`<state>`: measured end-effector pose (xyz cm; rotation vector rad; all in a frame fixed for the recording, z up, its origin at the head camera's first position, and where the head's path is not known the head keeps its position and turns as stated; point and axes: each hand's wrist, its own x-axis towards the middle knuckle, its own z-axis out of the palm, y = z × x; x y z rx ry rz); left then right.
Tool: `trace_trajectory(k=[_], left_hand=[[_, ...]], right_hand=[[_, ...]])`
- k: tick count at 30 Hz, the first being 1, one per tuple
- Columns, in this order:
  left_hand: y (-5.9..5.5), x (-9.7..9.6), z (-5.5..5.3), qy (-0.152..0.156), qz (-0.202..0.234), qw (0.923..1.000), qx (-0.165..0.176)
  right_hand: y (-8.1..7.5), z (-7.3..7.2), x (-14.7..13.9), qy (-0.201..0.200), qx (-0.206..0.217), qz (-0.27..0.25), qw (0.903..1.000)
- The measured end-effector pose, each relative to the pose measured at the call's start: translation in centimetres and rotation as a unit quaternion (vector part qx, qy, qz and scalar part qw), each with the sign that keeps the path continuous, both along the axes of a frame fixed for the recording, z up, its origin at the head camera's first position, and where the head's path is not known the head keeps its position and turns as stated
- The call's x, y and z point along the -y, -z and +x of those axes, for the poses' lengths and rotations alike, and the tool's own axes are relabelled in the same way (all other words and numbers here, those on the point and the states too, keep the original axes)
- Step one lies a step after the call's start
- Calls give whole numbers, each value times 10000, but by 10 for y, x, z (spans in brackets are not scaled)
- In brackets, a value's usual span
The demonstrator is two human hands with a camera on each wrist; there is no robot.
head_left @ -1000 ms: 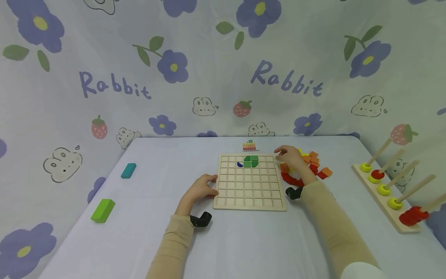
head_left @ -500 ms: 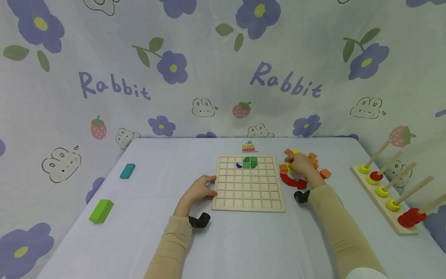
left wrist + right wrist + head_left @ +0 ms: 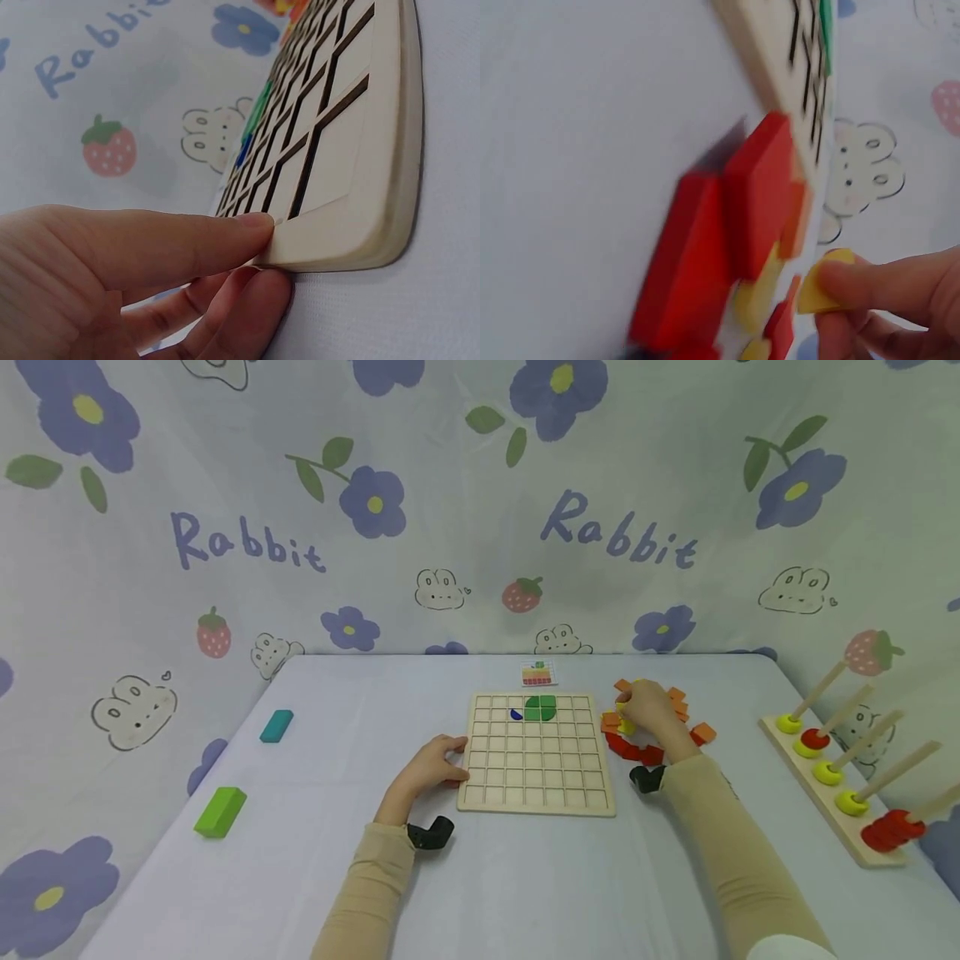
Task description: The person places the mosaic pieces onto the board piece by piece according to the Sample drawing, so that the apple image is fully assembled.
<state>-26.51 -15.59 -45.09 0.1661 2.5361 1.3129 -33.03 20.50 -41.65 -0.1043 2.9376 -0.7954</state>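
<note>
A wooden grid board point(image 3: 534, 768) lies on the table. My left hand point(image 3: 429, 768) grips its left edge; in the left wrist view the thumb point(image 3: 255, 222) lies on the board's rim and the fingers are at its side. Green pieces point(image 3: 540, 707) and a small blue piece point(image 3: 516, 714) sit in the board's far cells. Right of the board, my right hand point(image 3: 651, 710) is over a pile of loose pieces. Between its thumb and fingers it pinches a yellow piece point(image 3: 826, 281) with a curved edge. Red pieces point(image 3: 759, 187) lie close by in the right wrist view.
Orange pieces point(image 3: 703, 732) lie scattered round the right hand. A small pattern card point(image 3: 538, 674) is behind the board. At the right stands a peg rack point(image 3: 840, 793) with yellow and red beads. A green block point(image 3: 221, 812) and a teal block point(image 3: 277, 726) lie at the left.
My right hand has moved from the board's far right corner rightward into the loose pieces and now pinches a yellow piece. The left hand stays at the board's edge.
</note>
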Motion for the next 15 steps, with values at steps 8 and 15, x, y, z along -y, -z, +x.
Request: trace_trajectory(k=[8,15], left_hand=[[0,-1,-1,3,143,9999,75],[0,0,1,-30,176,9997,152]], right_hand=[[-6,-3,51,-145,4,-2294,9732],[8,-2,124,-525,769,-3239,9415]])
